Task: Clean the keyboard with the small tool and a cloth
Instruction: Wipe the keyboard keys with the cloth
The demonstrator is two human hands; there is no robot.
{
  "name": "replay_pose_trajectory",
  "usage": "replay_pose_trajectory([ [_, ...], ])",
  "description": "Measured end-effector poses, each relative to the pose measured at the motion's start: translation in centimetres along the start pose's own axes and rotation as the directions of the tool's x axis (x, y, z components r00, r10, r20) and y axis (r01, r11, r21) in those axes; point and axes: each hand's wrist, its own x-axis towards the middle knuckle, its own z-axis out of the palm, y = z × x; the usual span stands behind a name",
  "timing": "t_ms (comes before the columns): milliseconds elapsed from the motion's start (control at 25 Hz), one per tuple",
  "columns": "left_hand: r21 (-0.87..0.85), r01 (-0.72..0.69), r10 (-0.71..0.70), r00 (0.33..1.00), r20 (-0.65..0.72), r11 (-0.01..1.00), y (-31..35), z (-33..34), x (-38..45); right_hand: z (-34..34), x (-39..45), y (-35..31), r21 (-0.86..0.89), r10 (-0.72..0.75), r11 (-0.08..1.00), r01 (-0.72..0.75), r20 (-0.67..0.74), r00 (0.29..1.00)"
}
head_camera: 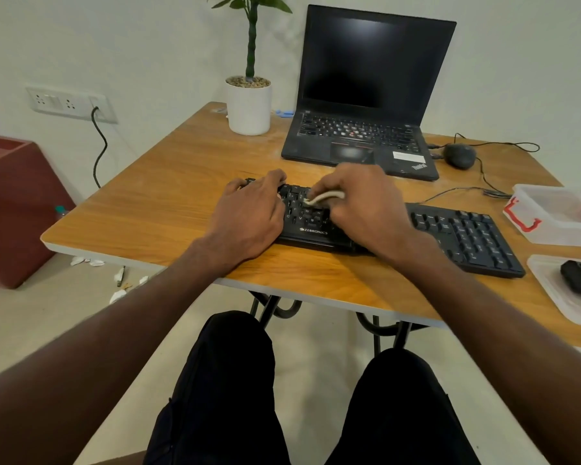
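Note:
A black Zebronics keyboard (463,236) lies across the wooden table (168,209), its left half under my hands. My left hand (249,216) rests on the keyboard's left end, fingers spread over the keys and its far edge. My right hand (359,203) holds a small pale tool (322,197) whose tip touches the keys near the middle rows. No cloth shows in view.
An open black laptop (366,95) stands behind the keyboard, with a potted plant (249,105) to its left and a wired mouse (459,155) to its right. Clear plastic containers (557,213) sit at the right edge. A cable hangs from the wall socket (71,104).

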Motion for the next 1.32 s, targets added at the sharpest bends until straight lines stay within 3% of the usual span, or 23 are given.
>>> replay_pose_trajectory([
  [240, -0.009, 0.001, -0.001, 1.0, 0.003, 1.0, -0.1, -0.1, -0.1, -0.8, -1.1, 1.0, -0.16, -0.127, 0.975, 0.155, 0.173, 0.977],
  [640, -0.012, 0.007, -0.007, 1.0, 0.0, 1.0, -0.1, 0.0, -0.2, -3.6, -0.2, 2.2, -0.263, 0.031, 0.964, 0.041, 0.265, 0.964],
  [720, -0.005, 0.009, -0.009, 1.0, 0.003, 1.0, -0.2, 0.0, -0.1, -4.5, 0.2, 3.6, -0.305, 0.108, 0.952, -0.025, 0.259, 0.96],
  [840, 0.006, 0.015, -0.015, 1.0, 0.013, 1.0, -0.1, -0.1, 0.0, -3.4, -0.1, 3.8, -0.071, 0.106, 0.993, -0.096, 0.152, 0.983],
  [920, 0.02, 0.011, -0.011, 1.0, 0.021, 1.0, 0.0, -0.2, -0.1, -1.6, 0.1, 2.7, 0.027, 0.028, 0.999, -0.031, 0.092, 0.995],
  [1040, 0.033, 0.01, -0.011, 1.0, 0.015, 0.999, 0.1, -0.2, -0.2, -1.0, 0.1, 2.3, -0.145, -0.062, 0.986, 0.08, 0.127, 0.99],
  [1200, 0.038, 0.011, -0.012, 1.0, 0.02, 0.999, 0.1, -0.4, -0.1, -4.0, -1.7, 5.3, -0.237, 0.031, 0.971, 0.015, 0.188, 0.982],
  [1320, 0.039, 0.008, -0.009, 1.0, 0.026, 0.999, 0.0, -0.1, 0.0, -4.1, -2.1, 5.8, -0.211, 0.065, 0.977, -0.035, 0.137, 0.988],
])
